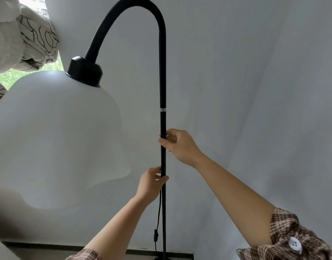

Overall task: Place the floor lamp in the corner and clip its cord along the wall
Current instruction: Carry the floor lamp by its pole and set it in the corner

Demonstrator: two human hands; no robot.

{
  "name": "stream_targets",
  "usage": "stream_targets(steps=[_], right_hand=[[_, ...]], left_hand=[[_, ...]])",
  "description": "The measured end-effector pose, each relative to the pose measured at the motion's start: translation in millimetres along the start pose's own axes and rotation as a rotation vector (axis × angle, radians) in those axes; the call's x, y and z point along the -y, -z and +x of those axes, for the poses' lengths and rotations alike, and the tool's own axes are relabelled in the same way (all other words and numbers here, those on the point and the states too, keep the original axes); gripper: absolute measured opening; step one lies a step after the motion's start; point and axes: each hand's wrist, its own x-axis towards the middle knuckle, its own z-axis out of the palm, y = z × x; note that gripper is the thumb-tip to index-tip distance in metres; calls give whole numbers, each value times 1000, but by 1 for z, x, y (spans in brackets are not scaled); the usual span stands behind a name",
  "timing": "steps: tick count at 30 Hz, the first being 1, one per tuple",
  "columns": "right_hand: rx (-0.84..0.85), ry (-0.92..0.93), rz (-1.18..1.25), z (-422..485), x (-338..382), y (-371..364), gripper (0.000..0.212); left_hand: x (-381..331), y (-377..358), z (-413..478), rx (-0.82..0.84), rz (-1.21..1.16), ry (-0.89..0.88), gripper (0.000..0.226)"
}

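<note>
A black floor lamp stands upright close to the white wall, its thin pole (163, 121) rising into a curved gooseneck (124, 12). A large white bell-shaped shade (54, 136) hangs at the left under a black cap (84, 72). My right hand (178, 145) grips the pole at mid height. Lower down, my left hand (152, 182) is wrapped around the same pole. A black cord (158, 212) with an inline switch (156, 235) dangles beside the pole below my left hand. The lamp's base (161, 258) barely shows at the bottom edge.
White walls meet in a corner (234, 147) just right of the lamp. A dark skirting strip (67, 247) runs along the wall's foot. A patterned curtain (30, 34) and a window (54, 66) sit at the upper left.
</note>
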Motion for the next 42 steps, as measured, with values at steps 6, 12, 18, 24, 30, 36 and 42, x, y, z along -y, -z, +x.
stream_targets(steps=[6, 12, 18, 24, 30, 36, 42], right_hand=[[45, 3, -31, -12, -5, -12, 15], [114, 5, -74, -28, -11, -35, 17], [90, -9, -61, -38, -14, -43, 13], [86, -47, -51, -44, -21, -43, 22], [101, -123, -8, -59, -48, -45, 19], [33, -346, 91, -86, -120, -57, 23], [48, -491, 49, -117, -206, -89, 27]], left_hand=[[14, 3, -14, -36, -34, 60, 35], [28, 8, -36, -26, -35, 103, 37], [33, 15, -48, 7, 7, 112, 42], [40, 14, -47, 25, 29, 135, 41], [54, 6, -52, 1, 11, 171, 36], [82, -10, -56, -18, 24, 194, 33], [124, -35, -49, 16, 56, 231, 32]])
